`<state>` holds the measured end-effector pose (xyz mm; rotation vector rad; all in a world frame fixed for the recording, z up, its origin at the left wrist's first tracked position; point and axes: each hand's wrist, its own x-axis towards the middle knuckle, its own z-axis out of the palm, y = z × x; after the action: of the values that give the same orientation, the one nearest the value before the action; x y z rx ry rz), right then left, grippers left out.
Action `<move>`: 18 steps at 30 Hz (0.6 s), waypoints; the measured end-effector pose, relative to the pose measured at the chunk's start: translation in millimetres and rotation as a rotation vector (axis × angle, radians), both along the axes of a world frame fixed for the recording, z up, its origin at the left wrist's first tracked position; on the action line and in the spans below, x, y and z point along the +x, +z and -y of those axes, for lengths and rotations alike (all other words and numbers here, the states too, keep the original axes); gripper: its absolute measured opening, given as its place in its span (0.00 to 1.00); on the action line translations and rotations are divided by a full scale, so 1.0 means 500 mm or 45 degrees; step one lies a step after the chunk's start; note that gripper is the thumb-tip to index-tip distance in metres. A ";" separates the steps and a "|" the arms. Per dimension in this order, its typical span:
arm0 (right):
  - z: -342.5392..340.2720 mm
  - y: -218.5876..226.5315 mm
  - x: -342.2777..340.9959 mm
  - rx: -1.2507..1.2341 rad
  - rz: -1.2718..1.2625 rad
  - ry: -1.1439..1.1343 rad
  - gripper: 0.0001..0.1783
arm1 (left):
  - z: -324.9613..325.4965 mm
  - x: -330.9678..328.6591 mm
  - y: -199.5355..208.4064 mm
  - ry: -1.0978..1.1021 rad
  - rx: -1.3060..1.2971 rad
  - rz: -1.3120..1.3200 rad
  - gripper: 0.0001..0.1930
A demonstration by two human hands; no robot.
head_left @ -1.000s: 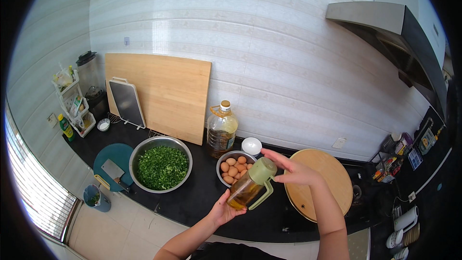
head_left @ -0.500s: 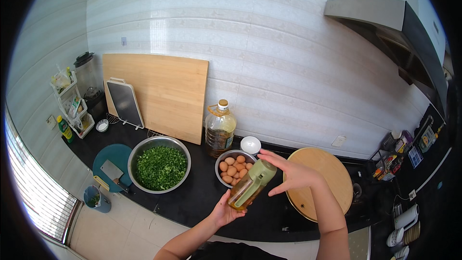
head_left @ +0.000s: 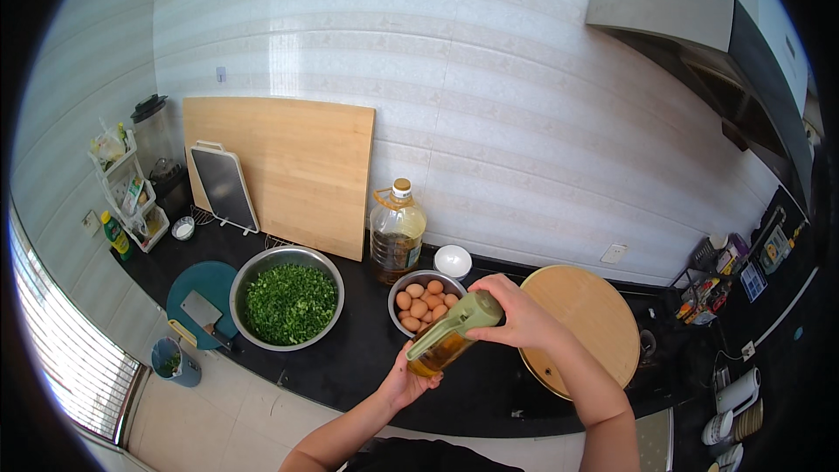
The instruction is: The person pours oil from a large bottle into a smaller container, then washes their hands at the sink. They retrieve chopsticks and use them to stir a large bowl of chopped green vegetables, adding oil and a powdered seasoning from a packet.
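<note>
A tilted oil bottle point(head_left: 443, 343) with a green lid and handle, partly filled with amber liquid, is held between my two hands above the counter. My left hand point(head_left: 409, 381) wraps round its lower end. My right hand point(head_left: 514, 315) grips the green lid at the upper end, thumb on the near side. Just behind the bottle stands a metal bowl of brown eggs point(head_left: 421, 301), its near right part hidden by the bottle. A small white bowl point(head_left: 453, 261) and a large oil jug point(head_left: 398, 232) stand behind the eggs.
A steel bowl of chopped greens point(head_left: 290, 299) stands left, beside a cleaver point(head_left: 203, 308) on a teal round board point(head_left: 188, 280). A round wooden board point(head_left: 603, 323) lies at right. A large wooden board point(head_left: 297, 166) leans on the wall. A range hood point(head_left: 673, 22) juts out upper right.
My right hand has come down onto the green lid and closed on it. The bottle has turned, so its handle now faces more to the left.
</note>
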<state>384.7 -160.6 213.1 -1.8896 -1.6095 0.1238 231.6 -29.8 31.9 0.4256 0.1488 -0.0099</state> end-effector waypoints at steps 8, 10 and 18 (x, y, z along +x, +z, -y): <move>-0.020 0.019 -0.029 -0.035 0.204 -0.039 0.28 | -0.003 0.006 0.024 -0.048 0.032 -0.008 0.34; -0.021 -0.001 -0.026 0.025 0.197 -0.080 0.27 | 0.002 0.008 0.027 0.021 0.044 0.017 0.33; -0.025 -0.008 -0.044 0.120 0.124 -0.217 0.25 | 0.002 0.017 0.018 0.184 0.068 -0.074 0.31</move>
<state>362.9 -148.1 209.3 -1.9762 -1.4817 -0.1162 239.9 -30.8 40.8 0.4676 0.2375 0.1241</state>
